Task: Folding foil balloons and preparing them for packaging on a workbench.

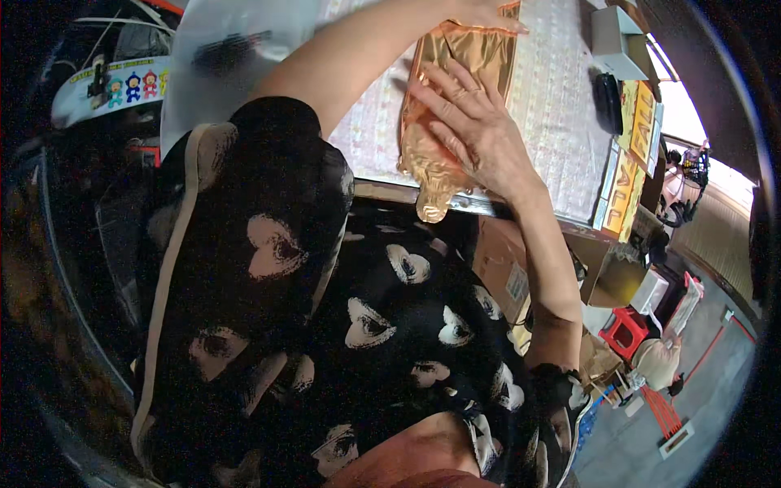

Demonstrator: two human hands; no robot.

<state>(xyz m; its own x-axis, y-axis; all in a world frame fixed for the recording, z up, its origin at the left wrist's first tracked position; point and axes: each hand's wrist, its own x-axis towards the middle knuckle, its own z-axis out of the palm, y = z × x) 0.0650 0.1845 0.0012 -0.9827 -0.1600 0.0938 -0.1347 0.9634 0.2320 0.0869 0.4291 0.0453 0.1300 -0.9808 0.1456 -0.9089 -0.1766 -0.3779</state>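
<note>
A shiny copper-gold foil piece (480, 55), shaped like a long flat bag or balloon, lies lengthwise on the table covering. Its near part is crinkled, and a narrow bunched end (433, 203) hangs over the table's near edge. My right hand (480, 130) rests palm down on the middle of the foil, fingers stretched out and spread. Reaching across from the left, my left hand (488, 15) is at the far end of the foil. The top of the picture cuts off most of that hand, so its grip is unclear.
A pale patterned cover (557, 122) lies over the table. On its right are a black object (607, 103), an open white box (620, 42) and yellow printed cartons (630, 163). A translucent plastic sheet (236, 61) is at the left. A red stool (625, 329) stands on the floor.
</note>
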